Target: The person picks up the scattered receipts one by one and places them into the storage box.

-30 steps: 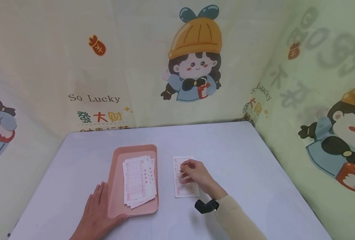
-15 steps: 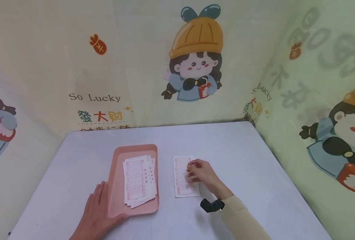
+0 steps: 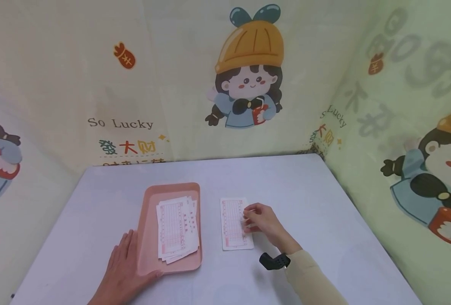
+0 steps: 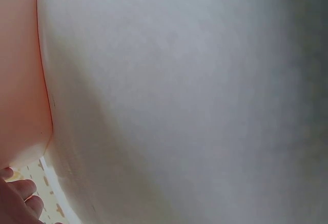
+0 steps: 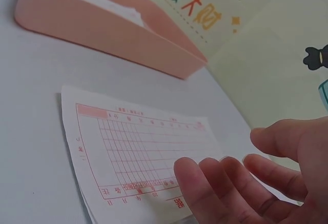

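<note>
In the head view my left hand (image 3: 120,269) lies against the left side of a pink tray (image 3: 148,237), fingers straight and thumb along its near edge. A loose pile of printed paper slips (image 3: 173,231) lies inside the tray. To the tray's right, a neater stack of receipt slips (image 3: 231,226) with red-lined tables sits on the table. My right hand (image 3: 264,222) hovers at that stack's right edge. In the right wrist view its fingers (image 5: 197,183) are loosely bent, thumb apart, nothing between them. Whether a fingertip touches the paper cannot be told.
The white table (image 3: 305,203) backs onto a cloth (image 3: 179,84) printed with cartoon figures and lettering, which also rises along the right side. A dark wrist strap (image 3: 274,261) is on my right wrist.
My right hand has drawn to the right, from over the middle of the slip stack to its right edge. The left hand, tray and slips stay in place.
</note>
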`<action>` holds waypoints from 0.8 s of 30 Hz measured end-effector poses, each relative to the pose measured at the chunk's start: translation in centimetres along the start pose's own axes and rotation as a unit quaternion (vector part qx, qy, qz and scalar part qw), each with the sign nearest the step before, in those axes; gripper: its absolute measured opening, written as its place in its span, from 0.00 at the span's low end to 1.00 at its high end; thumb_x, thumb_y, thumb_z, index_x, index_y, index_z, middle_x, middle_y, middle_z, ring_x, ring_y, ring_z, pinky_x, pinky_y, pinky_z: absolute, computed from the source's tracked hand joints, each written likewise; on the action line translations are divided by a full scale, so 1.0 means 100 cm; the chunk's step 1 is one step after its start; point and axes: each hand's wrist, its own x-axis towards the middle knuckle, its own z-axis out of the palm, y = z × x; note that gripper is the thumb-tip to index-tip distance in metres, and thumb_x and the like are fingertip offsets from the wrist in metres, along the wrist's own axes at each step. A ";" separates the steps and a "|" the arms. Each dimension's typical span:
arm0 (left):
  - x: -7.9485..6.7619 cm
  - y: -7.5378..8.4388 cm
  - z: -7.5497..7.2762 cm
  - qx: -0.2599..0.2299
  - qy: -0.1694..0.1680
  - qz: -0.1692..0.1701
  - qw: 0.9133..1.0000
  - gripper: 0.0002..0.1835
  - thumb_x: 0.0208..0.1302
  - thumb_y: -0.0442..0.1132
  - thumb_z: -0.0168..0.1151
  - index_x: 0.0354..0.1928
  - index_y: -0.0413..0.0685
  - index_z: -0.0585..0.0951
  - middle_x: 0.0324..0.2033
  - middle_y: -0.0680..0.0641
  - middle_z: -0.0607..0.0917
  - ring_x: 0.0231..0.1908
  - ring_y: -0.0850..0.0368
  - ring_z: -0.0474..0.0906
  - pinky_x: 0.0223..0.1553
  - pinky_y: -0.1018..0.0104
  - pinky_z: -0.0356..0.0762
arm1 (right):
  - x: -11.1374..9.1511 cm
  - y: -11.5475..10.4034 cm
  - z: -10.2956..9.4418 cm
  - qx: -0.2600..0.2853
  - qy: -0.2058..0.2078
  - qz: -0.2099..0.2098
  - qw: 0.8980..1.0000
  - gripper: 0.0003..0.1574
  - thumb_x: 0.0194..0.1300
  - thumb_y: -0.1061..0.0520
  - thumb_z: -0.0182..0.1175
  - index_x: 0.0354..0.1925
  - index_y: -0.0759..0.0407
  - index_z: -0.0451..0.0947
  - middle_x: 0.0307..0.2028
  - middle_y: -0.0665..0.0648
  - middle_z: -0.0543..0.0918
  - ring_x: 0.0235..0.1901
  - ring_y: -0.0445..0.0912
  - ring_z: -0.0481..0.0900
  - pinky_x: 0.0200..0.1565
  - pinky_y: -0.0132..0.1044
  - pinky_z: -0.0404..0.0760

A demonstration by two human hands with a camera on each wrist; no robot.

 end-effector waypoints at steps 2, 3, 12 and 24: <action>0.000 0.000 0.000 0.002 0.003 0.002 1.000 0.75 0.44 0.79 0.62 0.77 0.35 0.37 0.74 0.28 0.48 0.72 0.30 0.42 0.74 0.45 0.13 | 0.000 0.001 -0.001 0.000 0.006 0.002 1.000 0.18 0.70 0.55 0.60 0.53 0.63 0.75 0.43 0.64 0.82 0.33 0.49 0.84 0.38 0.40 0.88; 0.000 0.000 0.001 0.004 0.005 0.003 1.000 0.75 0.44 0.79 0.62 0.77 0.35 0.37 0.74 0.28 0.48 0.72 0.30 0.42 0.73 0.47 0.12 | 0.001 0.001 -0.002 -0.001 0.008 0.003 1.000 0.17 0.70 0.55 0.60 0.53 0.63 0.75 0.43 0.64 0.82 0.32 0.49 0.84 0.38 0.39 0.88; 0.000 -0.001 0.003 0.006 0.011 0.009 1.000 0.74 0.45 0.78 0.63 0.77 0.35 0.39 0.74 0.29 0.49 0.72 0.31 0.43 0.72 0.55 0.07 | 0.001 0.004 -0.006 -0.007 0.018 0.011 1.000 0.18 0.70 0.55 0.60 0.53 0.63 0.75 0.42 0.64 0.83 0.32 0.50 0.85 0.38 0.38 0.88; 0.000 0.001 0.002 0.005 0.009 0.011 1.000 0.74 0.45 0.78 0.63 0.77 0.36 0.38 0.74 0.29 0.48 0.73 0.32 0.43 0.67 0.66 0.03 | 0.000 0.005 -0.011 -0.035 0.043 0.023 0.998 0.18 0.70 0.54 0.60 0.53 0.62 0.75 0.42 0.63 0.83 0.33 0.49 0.84 0.37 0.38 0.88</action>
